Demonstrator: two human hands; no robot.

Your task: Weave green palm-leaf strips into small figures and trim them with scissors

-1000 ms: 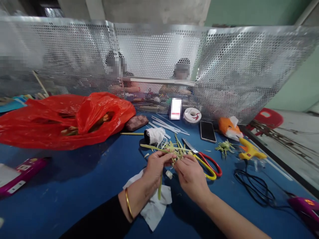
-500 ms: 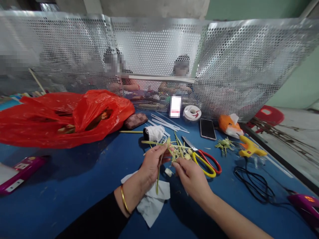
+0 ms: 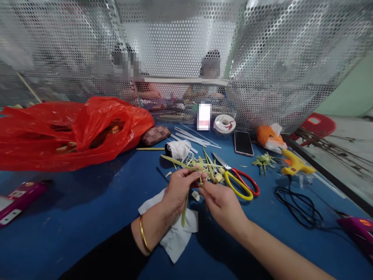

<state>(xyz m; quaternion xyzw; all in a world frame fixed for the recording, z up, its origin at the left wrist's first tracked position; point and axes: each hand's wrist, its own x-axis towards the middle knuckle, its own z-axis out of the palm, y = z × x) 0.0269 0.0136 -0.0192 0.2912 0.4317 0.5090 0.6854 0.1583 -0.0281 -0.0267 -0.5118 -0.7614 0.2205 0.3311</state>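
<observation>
My left hand [image 3: 181, 189] is closed on long green leaf strips [image 3: 178, 161]. One end sticks out to the upper left and another hangs down below the fingers. My right hand [image 3: 223, 202] pinches the same strips close beside the left fingertips, where the hold is partly hidden. Beyond the hands lie green scraps and pale pieces [image 3: 218, 178]. Scissors [image 3: 240, 179] with one red and one yellow handle rest just right of them, blades apart. A spool of white string [image 3: 179, 151] lies behind my left hand. White tissue [image 3: 178, 239] is spread under my left wrist.
A red plastic bag [image 3: 116, 116] fills the left side by a checked pouch [image 3: 156, 135]. White strips [image 3: 194, 137], a ribbon roll [image 3: 224, 123] and a phone [image 3: 243, 142] lie further back. A yellow glue gun [image 3: 297, 163] with a black cord sits right. A perforated metal screen [image 3: 175, 46] stands behind.
My hands have drawn closer together at the strips, and the right fingertips now meet the left ones. The camera has tipped slightly down.
</observation>
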